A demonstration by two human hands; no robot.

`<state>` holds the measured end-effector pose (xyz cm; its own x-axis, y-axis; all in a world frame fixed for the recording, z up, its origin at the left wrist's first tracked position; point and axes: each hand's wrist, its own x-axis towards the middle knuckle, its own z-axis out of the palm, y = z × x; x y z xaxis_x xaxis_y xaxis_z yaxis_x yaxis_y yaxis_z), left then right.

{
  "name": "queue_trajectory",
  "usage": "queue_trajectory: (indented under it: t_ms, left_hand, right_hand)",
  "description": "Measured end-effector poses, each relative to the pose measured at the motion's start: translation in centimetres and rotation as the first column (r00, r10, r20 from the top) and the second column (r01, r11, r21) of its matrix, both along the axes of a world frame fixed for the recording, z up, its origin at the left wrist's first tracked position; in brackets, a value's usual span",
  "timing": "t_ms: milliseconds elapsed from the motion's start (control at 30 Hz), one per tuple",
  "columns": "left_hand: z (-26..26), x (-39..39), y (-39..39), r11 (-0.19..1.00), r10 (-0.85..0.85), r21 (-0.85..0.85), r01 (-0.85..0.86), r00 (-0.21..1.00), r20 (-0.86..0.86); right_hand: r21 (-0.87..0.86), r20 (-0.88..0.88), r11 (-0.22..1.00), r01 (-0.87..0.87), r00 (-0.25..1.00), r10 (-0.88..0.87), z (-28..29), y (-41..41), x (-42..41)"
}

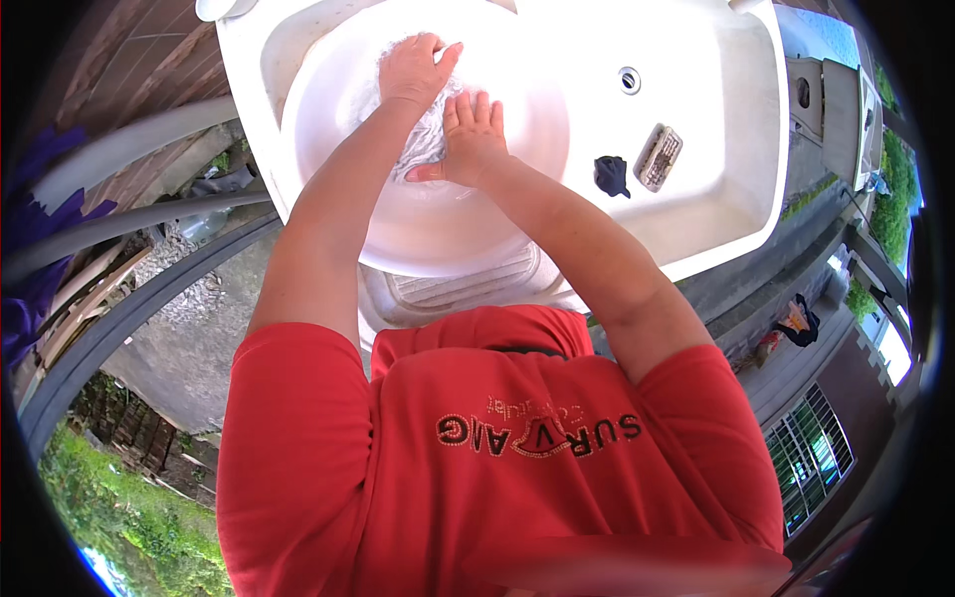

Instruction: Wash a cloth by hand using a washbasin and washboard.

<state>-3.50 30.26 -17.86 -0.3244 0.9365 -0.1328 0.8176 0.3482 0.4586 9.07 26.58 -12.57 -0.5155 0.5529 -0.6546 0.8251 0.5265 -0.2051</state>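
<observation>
A wide white plastic basin (440, 250) holds a wet, light-coloured cloth (419, 145), partly bleached out by glare. My left hand (416, 71) is over the cloth's far part, its fingers bent downward and their tips hidden. Nearer to me, my right hand (475, 142) lies palm down at the cloth's right edge, thumb spread from the fingers. Whether the left fingers grip any fabric cannot be seen.
The basin sits in a white laundry sink (746, 213) with a ribbed washboard (477, 276) at its near side. To the right are a metal drain (629, 80), a small dark cloth (612, 175) and a scrubbing brush (659, 158). Grey pipes (142, 291) run along the left.
</observation>
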Motion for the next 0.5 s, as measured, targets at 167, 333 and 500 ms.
queue_trajectory:
  t_ms: [167,333,500]
  left_hand:
    - [3.5,-1.6,-3.2,0.964,-0.043,-0.257,0.069,0.994,0.105]
    - [3.8,-1.8,-5.7,0.885,-0.008,-0.437,0.16,0.944,0.33]
    - [5.1,-2.4,-5.7,0.911,0.283,-0.411,0.034,0.673,0.683]
  right_hand:
    - [-0.098,-0.293,0.972,0.213,0.927,-0.233,-0.5,1.9,1.1]
    - [-0.044,-0.056,0.991,0.125,0.99,-0.127,3.7,3.4,1.7]
    - [0.643,-0.279,0.716,0.271,0.954,-0.111,5.9,1.8,7.2]
